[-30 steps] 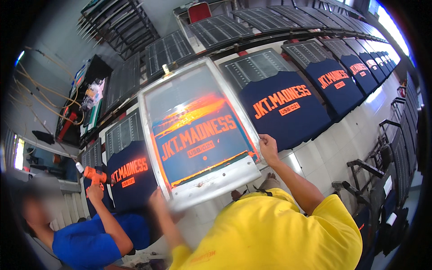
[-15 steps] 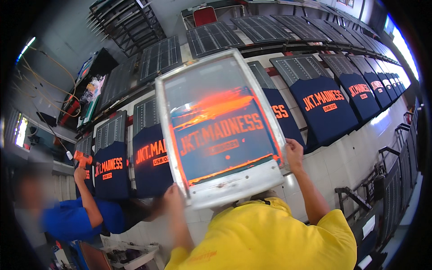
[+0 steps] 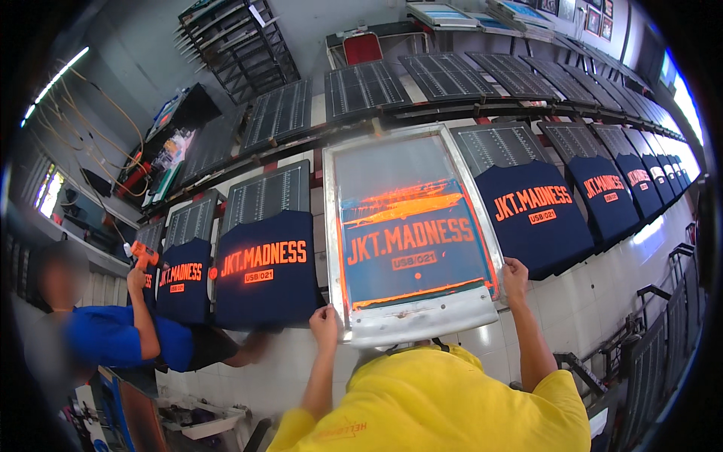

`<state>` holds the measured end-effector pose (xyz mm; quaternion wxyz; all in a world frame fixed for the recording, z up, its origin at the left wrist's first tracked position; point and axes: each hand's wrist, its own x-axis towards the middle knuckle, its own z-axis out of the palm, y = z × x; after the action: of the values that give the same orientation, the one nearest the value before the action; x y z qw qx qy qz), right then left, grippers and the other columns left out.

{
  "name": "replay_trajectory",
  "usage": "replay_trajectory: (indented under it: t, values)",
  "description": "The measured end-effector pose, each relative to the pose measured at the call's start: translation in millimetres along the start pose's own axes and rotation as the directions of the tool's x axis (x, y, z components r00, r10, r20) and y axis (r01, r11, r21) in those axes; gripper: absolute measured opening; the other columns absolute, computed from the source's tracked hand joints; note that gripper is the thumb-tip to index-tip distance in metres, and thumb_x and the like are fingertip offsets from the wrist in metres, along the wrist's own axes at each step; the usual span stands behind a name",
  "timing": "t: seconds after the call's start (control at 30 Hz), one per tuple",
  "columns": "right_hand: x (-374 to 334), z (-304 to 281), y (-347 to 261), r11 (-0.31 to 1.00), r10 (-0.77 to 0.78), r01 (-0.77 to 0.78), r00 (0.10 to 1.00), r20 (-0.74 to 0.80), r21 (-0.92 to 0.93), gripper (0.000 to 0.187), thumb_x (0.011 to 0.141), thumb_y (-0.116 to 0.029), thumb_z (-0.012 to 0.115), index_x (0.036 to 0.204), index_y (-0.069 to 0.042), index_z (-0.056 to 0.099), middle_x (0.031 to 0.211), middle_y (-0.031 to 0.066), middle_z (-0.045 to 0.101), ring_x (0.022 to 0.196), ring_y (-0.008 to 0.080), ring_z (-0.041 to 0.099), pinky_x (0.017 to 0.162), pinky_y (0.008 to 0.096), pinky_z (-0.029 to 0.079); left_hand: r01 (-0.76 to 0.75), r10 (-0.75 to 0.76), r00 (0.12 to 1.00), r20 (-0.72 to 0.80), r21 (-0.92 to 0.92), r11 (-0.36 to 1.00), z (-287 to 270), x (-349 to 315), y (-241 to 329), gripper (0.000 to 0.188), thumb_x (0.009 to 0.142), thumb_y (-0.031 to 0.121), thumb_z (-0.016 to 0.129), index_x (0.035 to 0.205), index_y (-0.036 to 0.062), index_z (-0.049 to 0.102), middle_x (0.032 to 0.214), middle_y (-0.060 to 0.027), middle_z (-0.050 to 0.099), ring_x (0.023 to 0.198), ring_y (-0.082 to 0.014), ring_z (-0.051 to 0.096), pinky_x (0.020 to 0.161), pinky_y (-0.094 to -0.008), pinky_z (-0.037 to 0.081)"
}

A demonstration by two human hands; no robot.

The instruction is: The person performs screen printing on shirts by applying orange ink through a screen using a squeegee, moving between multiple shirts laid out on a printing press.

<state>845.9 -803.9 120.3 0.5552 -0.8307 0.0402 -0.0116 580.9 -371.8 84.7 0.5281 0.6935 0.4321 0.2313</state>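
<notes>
A metal-framed printing screen [image 3: 410,154] spans the middle, with bright orange ink smeared across its mesh and lettering showing through. It lies over one place in the near row of boards; whether it touches what is beneath, I cannot tell. My left hand [image 3: 324,325] pinches its near left corner. On the near right edge, my right hand [image 3: 515,279] grips the frame with fingers closed. To the left sits a dark navy shirt piece [image 3: 263,297] with an orange print, and a similar printed shirt piece [image 3: 538,237] is on the right.
At the left, a co-worker in a blue shirt [image 3: 109,335] holds an orange heat-gun-like tool [image 3: 143,255] over the shirts. Bare dark boards [image 3: 367,89] form a far row. A red chair [image 3: 362,50] stands behind. Black metal racks [image 3: 644,361] line the right.
The screen has moved right relative to the near row and sits straighter, both my hands moving with it. The printed shirt piece to its left, partly covered before, now shows whole.
</notes>
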Motion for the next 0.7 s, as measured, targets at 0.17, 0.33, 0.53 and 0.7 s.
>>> replay_trajectory:
  t: [0.17,0.33,0.53,0.7]
  values:
    - [23,15,16,0.999,-0.034,0.034,0.999,0.002,-0.018,0.025,0.087,-0.002,0.057,0.107,0.008,0.067,0.085,0.0107,0.071,0.075,0.0124,0.065,0.071,0.0269,0.050,0.022,-0.021,1.000,-0.013,0.049,0.999,4,18,-15,0.033,0.088,0.022,0.066,0.094,-0.0101,0.069,0.080,-0.0141,0.071,0.073,-0.0176,0.064,0.070,-0.0319,0.050]
    - [34,23,17,0.999,-0.052,0.052,0.999,0.000,-0.002,0.026,0.086,-0.005,0.058,0.107,0.007,0.067,0.085,0.0142,0.072,0.077,0.0153,0.068,0.071,0.0289,0.051,0.019,-0.019,1.000,-0.025,0.026,0.999,9,29,-12,0.034,0.088,0.023,0.066,0.093,-0.0096,0.069,0.078,-0.0142,0.071,0.072,-0.0174,0.064,0.069,-0.0325,0.050]
    - [35,28,-1,0.997,-0.016,0.018,1.000,0.024,-0.081,0.027,0.087,-0.005,0.058,0.109,0.008,0.067,0.085,0.0141,0.072,0.077,0.0155,0.067,0.073,0.0284,0.051,0.005,-0.005,1.000,-0.022,0.035,0.999,8,33,3,0.034,0.088,0.023,0.065,0.092,-0.0099,0.069,0.073,-0.0100,0.068,0.068,-0.0133,0.060,0.065,-0.0309,0.047]
    - [40,31,1,0.999,-0.036,0.036,0.999,0.016,-0.006,0.027,0.087,-0.005,0.058,0.109,0.009,0.066,0.085,0.0137,0.072,0.076,0.0144,0.066,0.071,0.0278,0.051,0.015,-0.015,1.000,0.004,-0.002,1.000,10,35,17,0.032,0.089,0.022,0.066,0.092,-0.0099,0.068,0.074,-0.0065,0.066,0.068,-0.0111,0.057,0.064,-0.0297,0.046]
